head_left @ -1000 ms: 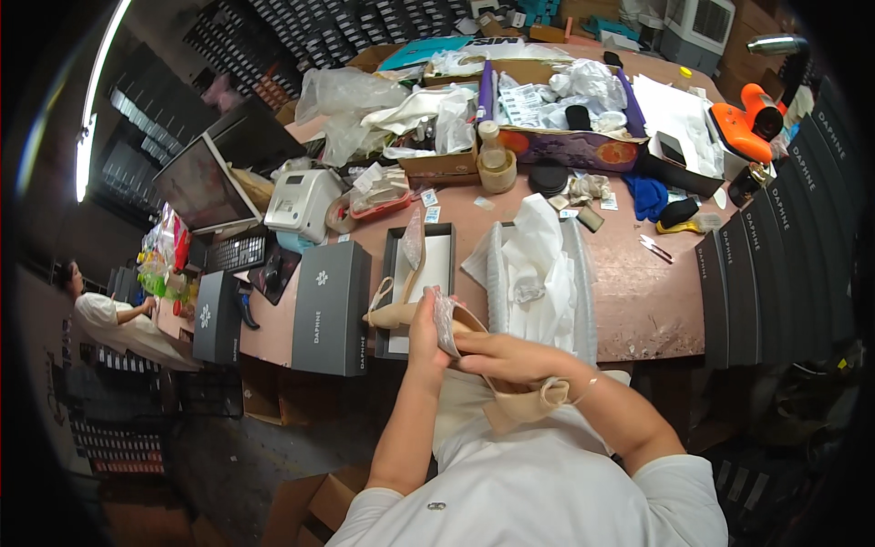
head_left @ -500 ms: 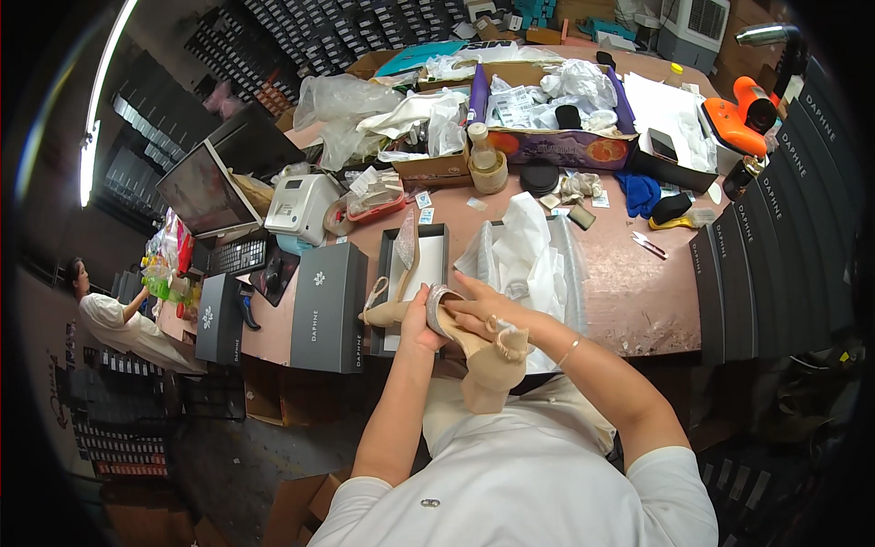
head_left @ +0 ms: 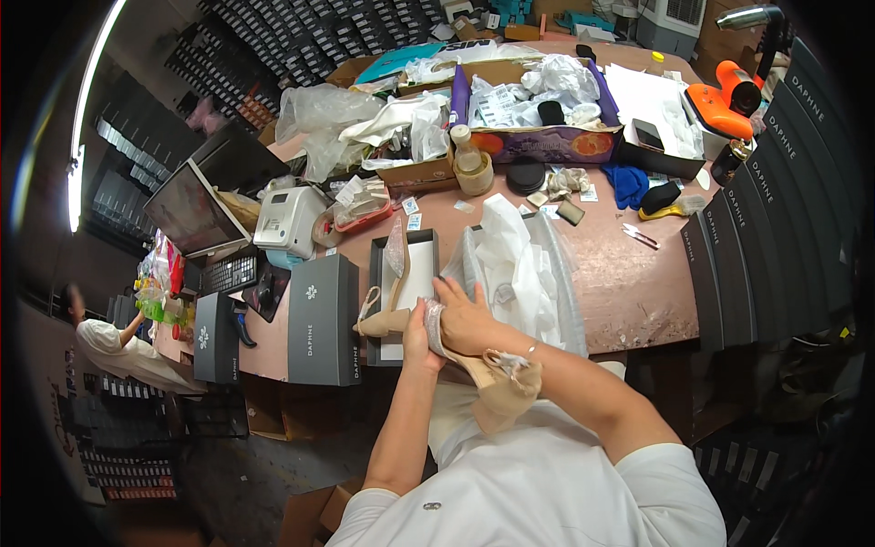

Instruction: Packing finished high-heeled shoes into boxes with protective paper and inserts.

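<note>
A beige heeled shoe (head_left: 463, 365) with a glittery toe band is held in front of my body, its block heel toward me and its toe pointing away. My left hand (head_left: 419, 339) is closed round the toe end from the left. My right hand (head_left: 470, 321) lies over the shoe's front with its fingers stretched out past the band; part of the palm side is hidden. The matching shoe (head_left: 399, 278) lies on its side in an open grey shoebox (head_left: 422, 250) just beyond my left hand. White tissue paper (head_left: 512, 260) fills the grey tray-like box (head_left: 572, 314) to its right.
Closed grey shoeboxes (head_left: 324, 319) stand on the left, and a tall row of grey boxes (head_left: 743, 237) rises at right. Farther back are a label printer (head_left: 287, 221), a purple carton (head_left: 556, 146), scissors-like snips (head_left: 641, 237) and an orange tool (head_left: 720, 102). A person (head_left: 123, 346) stands far left.
My right hand has slid forward out of the shoe's opening and over its toe. The shoe's heel has tilted and turned slightly right. The whole view has shifted a little.
</note>
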A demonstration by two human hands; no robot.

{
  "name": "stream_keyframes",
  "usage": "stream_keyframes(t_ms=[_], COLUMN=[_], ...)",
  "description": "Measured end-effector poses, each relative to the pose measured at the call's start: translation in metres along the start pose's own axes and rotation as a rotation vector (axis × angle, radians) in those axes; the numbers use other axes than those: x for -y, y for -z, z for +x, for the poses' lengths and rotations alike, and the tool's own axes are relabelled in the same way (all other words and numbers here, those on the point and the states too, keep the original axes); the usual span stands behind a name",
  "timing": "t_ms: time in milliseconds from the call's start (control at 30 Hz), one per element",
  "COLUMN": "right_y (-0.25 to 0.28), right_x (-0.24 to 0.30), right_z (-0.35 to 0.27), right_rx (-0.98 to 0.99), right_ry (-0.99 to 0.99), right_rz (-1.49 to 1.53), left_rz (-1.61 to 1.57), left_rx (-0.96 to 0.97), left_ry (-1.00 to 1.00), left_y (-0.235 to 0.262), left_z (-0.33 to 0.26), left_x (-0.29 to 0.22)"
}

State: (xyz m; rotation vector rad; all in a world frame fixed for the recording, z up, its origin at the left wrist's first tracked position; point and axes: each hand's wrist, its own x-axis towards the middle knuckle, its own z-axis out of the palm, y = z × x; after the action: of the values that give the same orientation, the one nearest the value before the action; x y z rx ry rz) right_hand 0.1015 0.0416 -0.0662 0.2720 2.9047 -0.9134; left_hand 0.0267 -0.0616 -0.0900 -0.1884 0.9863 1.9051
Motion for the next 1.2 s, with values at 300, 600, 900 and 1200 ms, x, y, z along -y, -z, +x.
stream_keyframes(t_ms=[300, 600, 900, 1200], right_y=[0.02, 0.02, 0.004, 0.02], right_x=[-0.037, -0.005, 0.003, -0.003], right_z=[-0.068, -0.057, -0.054, -0.089], right_rx=[-0.018, -0.099, -0.107, -0.034], right_ry=[0.129, -0.046, -0.018, 0.003], right_rz=[0.629, 0.259, 0.04, 0.515], left_rz=[-0.057, -0.072, 0.054, -0.004], left_rx=[0.029, 0.143, -0.015, 0.219], left_ry=[0.042, 0.114, -0.125, 0.079], left_y=[0.011, -0.005, 0.01, 0.009], left_z=[0.018, 0.011, 0.0, 0.005], left_x=[-0.021, -0.013, 0.016, -0.018])
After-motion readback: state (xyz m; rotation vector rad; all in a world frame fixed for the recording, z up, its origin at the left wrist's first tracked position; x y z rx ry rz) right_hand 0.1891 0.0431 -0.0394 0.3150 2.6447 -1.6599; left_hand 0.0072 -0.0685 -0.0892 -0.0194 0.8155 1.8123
